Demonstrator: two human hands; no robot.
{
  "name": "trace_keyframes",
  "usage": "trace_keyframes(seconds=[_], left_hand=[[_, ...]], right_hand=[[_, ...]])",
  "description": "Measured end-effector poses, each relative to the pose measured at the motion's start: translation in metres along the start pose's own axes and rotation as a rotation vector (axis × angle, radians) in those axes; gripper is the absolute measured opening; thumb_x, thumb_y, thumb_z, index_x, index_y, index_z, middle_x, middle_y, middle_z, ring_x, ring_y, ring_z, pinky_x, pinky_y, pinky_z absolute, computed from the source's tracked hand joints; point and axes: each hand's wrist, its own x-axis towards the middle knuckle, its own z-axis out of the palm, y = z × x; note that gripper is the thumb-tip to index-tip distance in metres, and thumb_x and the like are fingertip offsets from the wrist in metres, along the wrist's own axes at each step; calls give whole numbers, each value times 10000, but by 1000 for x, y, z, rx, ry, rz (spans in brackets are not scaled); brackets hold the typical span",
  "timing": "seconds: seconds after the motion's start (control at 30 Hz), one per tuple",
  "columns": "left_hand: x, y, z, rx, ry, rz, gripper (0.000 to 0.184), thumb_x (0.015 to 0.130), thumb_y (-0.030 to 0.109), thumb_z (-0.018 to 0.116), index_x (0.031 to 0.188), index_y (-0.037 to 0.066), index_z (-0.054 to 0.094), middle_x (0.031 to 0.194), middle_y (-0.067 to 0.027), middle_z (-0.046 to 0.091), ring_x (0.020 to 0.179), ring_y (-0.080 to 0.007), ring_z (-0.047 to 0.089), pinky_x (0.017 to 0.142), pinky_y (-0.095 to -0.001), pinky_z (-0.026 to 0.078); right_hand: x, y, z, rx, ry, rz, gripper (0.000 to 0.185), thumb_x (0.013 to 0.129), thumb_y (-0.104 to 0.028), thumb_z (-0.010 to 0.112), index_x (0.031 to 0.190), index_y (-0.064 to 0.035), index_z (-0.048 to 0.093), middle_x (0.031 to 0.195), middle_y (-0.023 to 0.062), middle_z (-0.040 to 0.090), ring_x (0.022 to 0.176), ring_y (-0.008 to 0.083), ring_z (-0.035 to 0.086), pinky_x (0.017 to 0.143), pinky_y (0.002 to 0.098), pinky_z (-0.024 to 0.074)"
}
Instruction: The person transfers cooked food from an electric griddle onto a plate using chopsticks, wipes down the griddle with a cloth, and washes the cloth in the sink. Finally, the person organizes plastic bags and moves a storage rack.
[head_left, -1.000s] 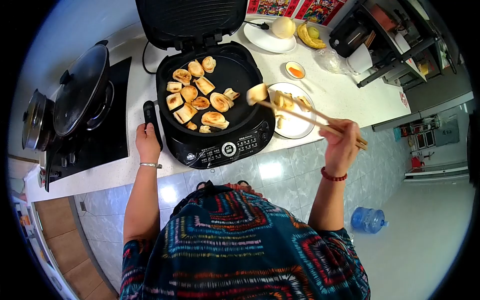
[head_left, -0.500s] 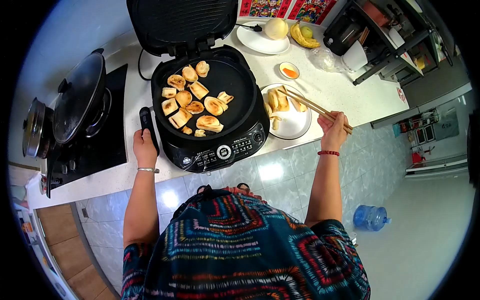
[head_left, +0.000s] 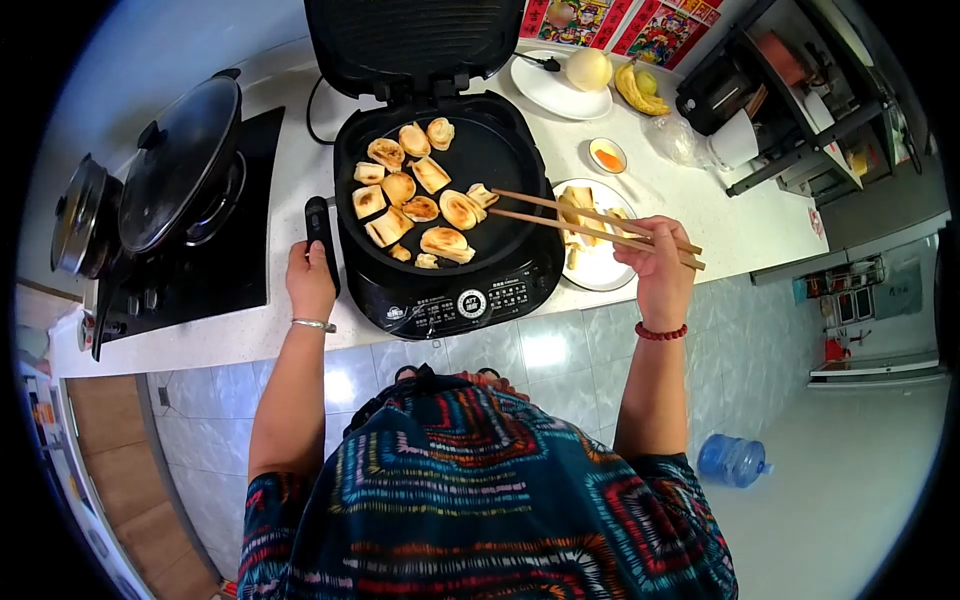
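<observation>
The right hand (head_left: 657, 268) holds wooden chopsticks (head_left: 540, 204) parted, apparently to span the nearest browned dough piece (head_left: 481, 195), though contact is hard to judge; the left hand (head_left: 310, 281) is wrapped around a black handle (head_left: 318, 235), perhaps for steadiness. Left of the right hand, a white plate (head_left: 605, 268) bears more pieces (head_left: 577, 205), and beyond that the electric griddle (head_left: 500, 150) contains the browned ones; farther ahead, a small bowl (head_left: 607, 146) holds something orange.
</observation>
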Motion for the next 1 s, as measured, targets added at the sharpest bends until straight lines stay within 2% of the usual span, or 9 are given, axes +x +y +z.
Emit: trace_keyframes(seconds=[0.1,0.3,0.4,0.6,0.8,1.0], left_hand=[[-1,5,-1,-19,-15,-31,247,815,207,467,888,-27,503,732,-151,559,638,-239,525,606,-311,418],[-4,17,-6,38,-5,9,245,811,200,464,892,-29,495,752,-170,562,660,-270,534,621,-324,418],[-3,15,-5,38,-13,-1,248,809,199,464,901,-30,492,760,-174,561,675,-280,535,627,-327,416],[-3,12,-4,42,-13,20,259,816,200,456,912,-37,490,758,-172,557,675,-267,530,630,-324,415],[-2,9,-3,39,-16,20,263,817,200,457,916,-41,492,752,-166,556,657,-257,522,619,-324,413],[-1,5,-2,16,-22,16,247,816,191,460,910,-35,494,736,-154,553,638,-245,517,607,-320,412]], right_hand=[[3,5,1,-26,7,21,157,838,-163,444,863,-12,480,832,135,566,654,195,585,529,264,497],[14,17,9,-27,29,72,169,834,-166,441,849,0,472,807,140,558,633,204,581,536,279,506],[16,27,8,11,64,26,174,834,-167,440,842,5,464,783,146,548,608,212,575,534,293,510],[14,36,-3,106,116,-53,184,840,-183,438,828,-1,451,785,148,540,589,217,569,525,313,511],[12,30,-4,127,128,-19,194,847,-192,423,834,-1,453,799,151,541,599,223,574,515,312,510],[11,43,12,29,71,-23,224,859,-208,395,860,6,461,819,165,554,609,216,577,539,304,510]])
